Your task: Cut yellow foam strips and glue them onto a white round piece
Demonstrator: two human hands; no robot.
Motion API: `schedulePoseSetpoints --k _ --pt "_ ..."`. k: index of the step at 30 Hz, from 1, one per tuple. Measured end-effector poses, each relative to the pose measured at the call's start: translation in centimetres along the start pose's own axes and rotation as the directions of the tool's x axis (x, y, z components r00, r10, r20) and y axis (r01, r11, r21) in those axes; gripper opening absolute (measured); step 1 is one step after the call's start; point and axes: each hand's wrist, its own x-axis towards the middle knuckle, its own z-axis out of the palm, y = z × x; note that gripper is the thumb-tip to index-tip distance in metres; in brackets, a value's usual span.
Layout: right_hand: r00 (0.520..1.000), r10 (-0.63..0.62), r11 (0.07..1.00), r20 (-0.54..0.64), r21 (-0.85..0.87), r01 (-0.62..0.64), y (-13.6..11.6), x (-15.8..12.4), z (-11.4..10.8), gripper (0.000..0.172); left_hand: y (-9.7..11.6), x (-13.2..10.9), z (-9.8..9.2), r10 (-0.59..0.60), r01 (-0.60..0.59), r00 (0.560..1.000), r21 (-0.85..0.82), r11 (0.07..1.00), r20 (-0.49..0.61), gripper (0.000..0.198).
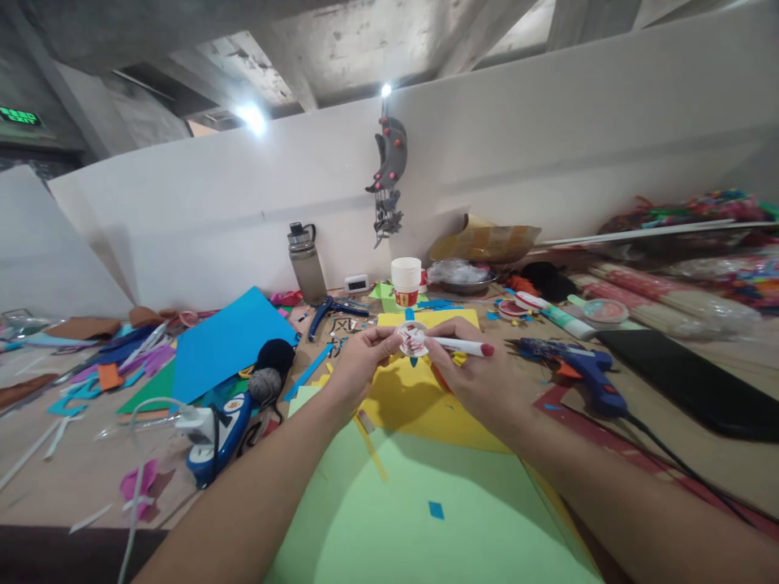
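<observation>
Over the yellow paper, my left hand (365,357) pinches a small paper cup (411,338), its round white end turned toward me. Dark red strokes mark that face, and blue bits show above and below it. Its sides are hidden. A white marker (456,345) with a red end lies in the closed fingers of my right hand (471,369). The red end points right, while the other end is by the cup, partly behind my fingers. Under my hands are yellow paper (419,405) and light green sheets (389,503), with a small blue paper square (436,510) on the green.
Stacked paper cups (406,280) stand behind my hands. A glue gun (572,365) with a cord and a black slab (694,381) lie right. Leftward are blue sheets (225,345), yarn balls (275,357), pliers (332,312), a bottle (307,264) and a power strip (219,438).
</observation>
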Motion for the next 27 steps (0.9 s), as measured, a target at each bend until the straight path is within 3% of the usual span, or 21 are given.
schedulePoseSetpoints --k 27 --pt "0.998 -0.020 0.998 -0.057 -0.066 0.017 0.27 0.16 -0.25 0.012 0.29 -0.17 0.22 -0.001 0.000 1.000 -0.024 1.000 -0.017 0.036"
